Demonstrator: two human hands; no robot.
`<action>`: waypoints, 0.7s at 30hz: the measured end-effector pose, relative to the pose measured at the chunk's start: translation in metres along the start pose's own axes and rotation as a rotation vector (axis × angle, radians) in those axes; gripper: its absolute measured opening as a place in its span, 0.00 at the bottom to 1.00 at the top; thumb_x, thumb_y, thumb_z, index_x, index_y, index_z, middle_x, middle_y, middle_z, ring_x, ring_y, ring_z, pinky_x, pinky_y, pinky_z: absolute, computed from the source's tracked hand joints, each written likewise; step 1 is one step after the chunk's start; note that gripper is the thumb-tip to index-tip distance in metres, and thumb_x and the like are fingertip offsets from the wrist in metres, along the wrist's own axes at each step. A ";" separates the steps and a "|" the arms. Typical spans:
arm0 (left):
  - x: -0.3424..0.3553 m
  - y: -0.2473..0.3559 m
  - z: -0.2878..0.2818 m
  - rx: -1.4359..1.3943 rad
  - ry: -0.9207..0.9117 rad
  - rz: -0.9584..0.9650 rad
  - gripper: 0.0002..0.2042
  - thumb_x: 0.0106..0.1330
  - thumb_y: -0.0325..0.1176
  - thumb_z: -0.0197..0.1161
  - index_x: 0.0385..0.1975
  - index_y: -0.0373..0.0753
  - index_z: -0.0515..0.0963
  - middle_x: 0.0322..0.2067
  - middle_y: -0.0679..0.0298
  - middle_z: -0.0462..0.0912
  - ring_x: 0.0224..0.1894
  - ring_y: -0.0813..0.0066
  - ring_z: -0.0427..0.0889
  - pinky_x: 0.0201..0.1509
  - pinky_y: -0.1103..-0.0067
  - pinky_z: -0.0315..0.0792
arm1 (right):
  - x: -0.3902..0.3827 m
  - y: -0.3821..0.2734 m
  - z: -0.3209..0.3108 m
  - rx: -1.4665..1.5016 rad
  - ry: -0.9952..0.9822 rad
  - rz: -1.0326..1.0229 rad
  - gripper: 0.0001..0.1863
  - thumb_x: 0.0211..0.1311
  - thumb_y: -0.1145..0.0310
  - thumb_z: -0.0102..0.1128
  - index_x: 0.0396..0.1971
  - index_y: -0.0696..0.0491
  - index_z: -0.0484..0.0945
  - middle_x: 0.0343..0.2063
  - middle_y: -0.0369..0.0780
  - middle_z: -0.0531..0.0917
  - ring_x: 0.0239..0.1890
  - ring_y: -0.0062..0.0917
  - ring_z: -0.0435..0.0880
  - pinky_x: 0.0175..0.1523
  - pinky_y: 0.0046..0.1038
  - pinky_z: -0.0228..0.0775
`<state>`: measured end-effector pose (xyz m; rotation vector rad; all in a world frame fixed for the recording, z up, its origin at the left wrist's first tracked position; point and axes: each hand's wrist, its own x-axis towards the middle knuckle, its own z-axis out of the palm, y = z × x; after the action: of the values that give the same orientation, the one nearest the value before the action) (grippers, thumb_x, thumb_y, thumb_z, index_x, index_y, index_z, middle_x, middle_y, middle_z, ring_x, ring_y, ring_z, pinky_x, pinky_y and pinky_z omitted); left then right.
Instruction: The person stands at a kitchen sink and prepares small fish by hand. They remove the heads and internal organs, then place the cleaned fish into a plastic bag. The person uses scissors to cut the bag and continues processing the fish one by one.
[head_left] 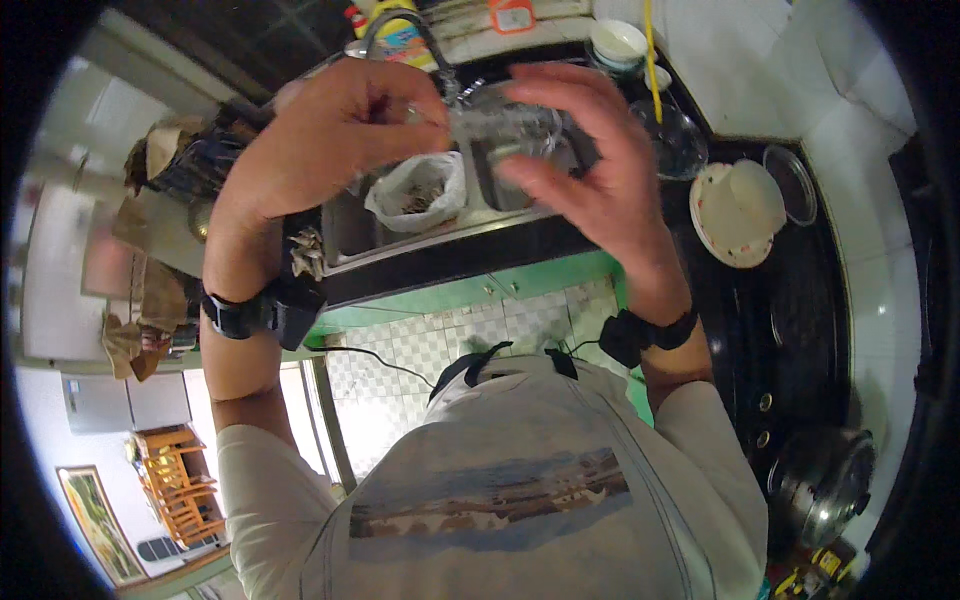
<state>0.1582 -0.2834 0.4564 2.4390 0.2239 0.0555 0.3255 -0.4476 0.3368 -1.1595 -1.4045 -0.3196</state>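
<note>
Both of my hands are raised over the sink, blurred by motion. My left hand (335, 135) has its thumb and fingers closed in a pinch at the near end of a clear, see-through thing (505, 128), glass or plastic. My right hand (605, 165) curves at the other end of it, thumb and fingers wide apart; I see no firm contact there. Below my hands, a white plastic bag (455, 185) lines a container in the sink (350, 240), with small brownish scraps in it. A curved faucet (432, 45) stands behind.
A stack of bowls (618, 45) stands back right, near a glass lid (680, 140). Farther right are a plate (715, 235) bearing a bowl (755, 195) and a lidded pot (825, 490). Brownish scraps (308, 252) lie on the left counter edge. Green cabinet doors (450, 297) are below.
</note>
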 end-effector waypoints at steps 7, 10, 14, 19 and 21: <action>-0.088 -0.005 -0.053 -0.270 0.274 0.096 0.11 0.62 0.34 0.65 0.39 0.35 0.79 0.20 0.75 0.70 0.20 0.90 0.63 0.23 0.87 0.56 | 0.072 -0.080 0.088 0.444 -0.246 0.292 0.14 0.58 0.72 0.67 0.44 0.58 0.78 0.25 0.33 0.81 0.25 0.11 0.77 0.31 0.16 0.70; -0.151 -0.041 -0.083 -0.523 0.603 0.185 0.20 0.65 0.37 0.60 0.52 0.33 0.74 0.25 0.68 0.76 0.20 0.84 0.68 0.23 0.87 0.61 | 0.087 -0.103 0.110 0.679 -0.321 0.478 0.09 0.64 0.70 0.61 0.41 0.58 0.80 0.23 0.34 0.80 0.21 0.12 0.76 0.26 0.16 0.71; -0.211 -0.113 -0.080 -0.745 0.539 0.373 0.39 0.53 0.38 0.72 0.64 0.33 0.61 0.57 0.56 0.71 0.58 0.65 0.71 0.54 0.72 0.70 | 0.096 -0.131 0.157 0.884 -0.196 0.499 0.09 0.65 0.69 0.59 0.41 0.58 0.79 0.21 0.35 0.78 0.18 0.14 0.74 0.21 0.18 0.70; -0.238 -0.177 0.007 -1.061 0.466 0.360 0.53 0.39 0.33 0.81 0.68 0.37 0.54 0.65 0.56 0.64 0.68 0.56 0.60 0.68 0.57 0.60 | 0.085 -0.153 0.226 0.861 -0.115 0.548 0.10 0.66 0.68 0.57 0.42 0.57 0.79 0.21 0.35 0.78 0.17 0.14 0.73 0.21 0.18 0.68; -0.240 -0.191 0.024 -1.229 0.543 0.381 0.51 0.40 0.32 0.80 0.67 0.35 0.56 0.59 0.55 0.71 0.60 0.64 0.72 0.62 0.68 0.68 | 0.077 -0.157 0.247 0.850 -0.075 0.582 0.10 0.67 0.69 0.55 0.44 0.57 0.78 0.20 0.35 0.77 0.16 0.14 0.72 0.20 0.19 0.67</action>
<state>-0.1037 -0.1965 0.3207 1.1636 -0.0563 0.7793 0.0750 -0.2957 0.4141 -0.7985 -1.0202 0.6834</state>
